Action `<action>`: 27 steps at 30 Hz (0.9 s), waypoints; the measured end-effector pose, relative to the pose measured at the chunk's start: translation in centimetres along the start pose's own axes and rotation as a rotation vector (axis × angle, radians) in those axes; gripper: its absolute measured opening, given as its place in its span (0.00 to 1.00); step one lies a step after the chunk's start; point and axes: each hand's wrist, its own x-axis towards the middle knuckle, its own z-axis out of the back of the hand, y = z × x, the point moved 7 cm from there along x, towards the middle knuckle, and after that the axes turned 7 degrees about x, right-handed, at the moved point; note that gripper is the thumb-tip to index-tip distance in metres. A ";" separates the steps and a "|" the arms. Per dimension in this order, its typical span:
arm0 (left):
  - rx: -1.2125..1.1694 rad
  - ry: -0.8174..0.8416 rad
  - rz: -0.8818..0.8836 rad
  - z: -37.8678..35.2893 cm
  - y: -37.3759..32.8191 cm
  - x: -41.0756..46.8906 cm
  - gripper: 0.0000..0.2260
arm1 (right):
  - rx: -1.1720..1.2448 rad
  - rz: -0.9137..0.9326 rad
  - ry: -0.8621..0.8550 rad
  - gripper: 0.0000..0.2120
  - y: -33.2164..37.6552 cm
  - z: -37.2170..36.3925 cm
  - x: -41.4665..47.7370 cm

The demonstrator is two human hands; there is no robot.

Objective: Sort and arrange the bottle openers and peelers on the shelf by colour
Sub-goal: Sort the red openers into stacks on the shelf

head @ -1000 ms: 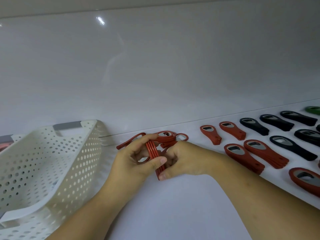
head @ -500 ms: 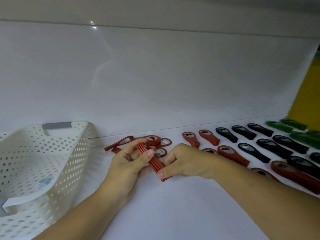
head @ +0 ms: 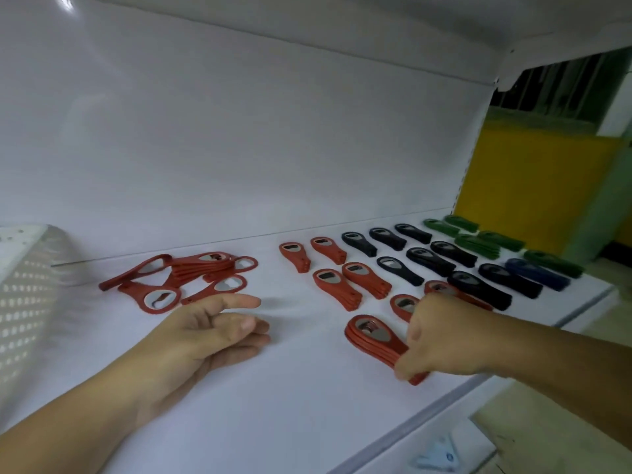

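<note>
The shelf [head: 290, 405] is plain white. The basket [head: 27, 302] at the left edge of the frame is white too, dotted all over with small holes. The red stack [head: 372, 340] in my right hand [head: 441, 340] has silver insets. The loose openers [head: 191, 271] centre-left are red. Rightward come red rows [head: 337, 289], black rows [head: 427, 258], one dark blue pile [head: 537, 273], green rows [head: 478, 244], then a yellow panel [head: 526, 176].

Right hand [head: 441, 336] pinches the handle end of the red opener stack [head: 371, 336] lying on the shelf [head: 273, 412]. Left hand [head: 205, 333], fingers relaxed, sits well left of grip. Loose red pile [head: 191, 273] lies farther left; black rows [head: 444, 261] lie beyond grip.
</note>
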 end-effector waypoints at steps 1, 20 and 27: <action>0.019 0.013 0.001 -0.1 0.1 0.0 0.36 | -0.031 -0.023 -0.017 0.26 -0.4 0.4 0.1; 0.518 -0.416 -0.035 3.1 -1.0 0.0 0.10 | -0.116 0.414 -0.234 0.20 9.8 -2.5 6.2; 0.696 -0.683 -0.139 6.8 -2.4 -0.2 0.12 | 0.018 0.323 -0.110 0.35 15.3 -8.0 16.5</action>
